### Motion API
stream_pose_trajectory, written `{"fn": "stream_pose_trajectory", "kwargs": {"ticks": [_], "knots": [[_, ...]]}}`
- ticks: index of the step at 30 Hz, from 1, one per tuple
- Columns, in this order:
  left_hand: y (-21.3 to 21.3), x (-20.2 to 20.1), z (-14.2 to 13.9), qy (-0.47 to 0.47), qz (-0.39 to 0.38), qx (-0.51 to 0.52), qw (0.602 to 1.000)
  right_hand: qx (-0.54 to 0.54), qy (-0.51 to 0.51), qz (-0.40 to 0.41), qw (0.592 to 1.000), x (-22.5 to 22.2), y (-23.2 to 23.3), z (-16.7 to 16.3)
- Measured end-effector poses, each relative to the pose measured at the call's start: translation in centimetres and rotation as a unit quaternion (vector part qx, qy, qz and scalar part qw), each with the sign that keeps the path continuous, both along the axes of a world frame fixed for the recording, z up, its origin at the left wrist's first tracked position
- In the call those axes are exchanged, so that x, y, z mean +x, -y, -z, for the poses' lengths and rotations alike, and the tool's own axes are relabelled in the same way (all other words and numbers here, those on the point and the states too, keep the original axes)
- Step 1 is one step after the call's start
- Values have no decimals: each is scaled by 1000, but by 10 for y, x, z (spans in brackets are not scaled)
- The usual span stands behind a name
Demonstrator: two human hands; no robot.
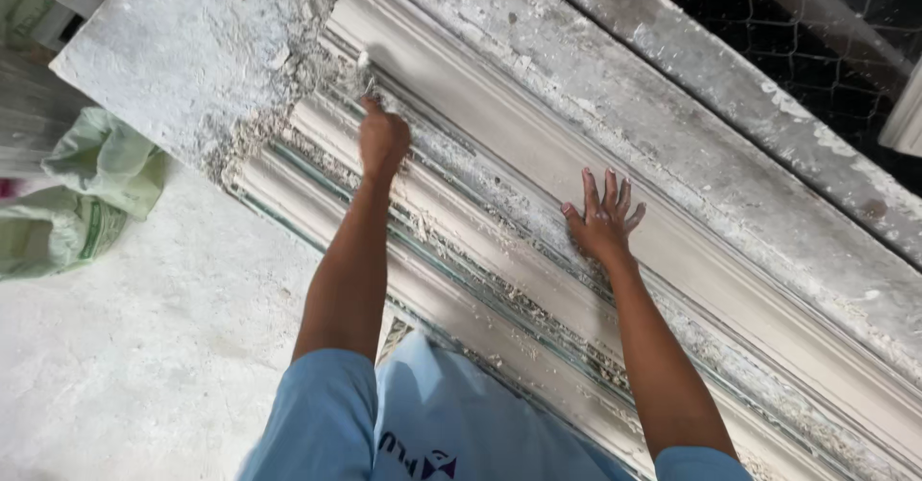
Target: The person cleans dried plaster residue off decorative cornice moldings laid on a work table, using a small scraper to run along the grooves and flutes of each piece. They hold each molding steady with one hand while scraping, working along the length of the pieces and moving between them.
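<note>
— What are you leaning on?

— The long plaster moulding (672, 251) running from upper left to lower right of the frame, on the dusty table (173, 49). It looks heavy, stiff and brittle at its edges, so support it along its length, never by one end.

— And your hands?

— Your right hand (603, 217) lies flat on it at centre, fingers spread wide. Your left hand (382, 140), higher up, is closed around a small scraping tool (366, 70) touching a groove.
</note>
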State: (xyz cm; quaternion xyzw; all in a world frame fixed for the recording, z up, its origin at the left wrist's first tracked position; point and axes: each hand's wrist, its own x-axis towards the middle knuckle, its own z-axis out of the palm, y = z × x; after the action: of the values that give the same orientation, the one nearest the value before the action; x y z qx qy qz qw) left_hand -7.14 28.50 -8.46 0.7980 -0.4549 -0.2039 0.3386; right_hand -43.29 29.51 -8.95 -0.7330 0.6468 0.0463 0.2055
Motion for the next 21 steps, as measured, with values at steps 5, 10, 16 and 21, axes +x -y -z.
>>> {"fn": "stream_pose_trajectory", "kwargs": {"ticks": [5,10,16,21], "knots": [[6,14,-4,128,59,-30,990,-17,0,2,1000,2,1,1],[19,49,-24,101,-12,-30,994,-3,-10,3,1000,4,2,1],[25,67,-23,73,51,15,996,5,-29,11,999,2,3,1],[40,98,-46,111,-20,-96,989,-9,-10,12,1000,3,2,-3]]}}
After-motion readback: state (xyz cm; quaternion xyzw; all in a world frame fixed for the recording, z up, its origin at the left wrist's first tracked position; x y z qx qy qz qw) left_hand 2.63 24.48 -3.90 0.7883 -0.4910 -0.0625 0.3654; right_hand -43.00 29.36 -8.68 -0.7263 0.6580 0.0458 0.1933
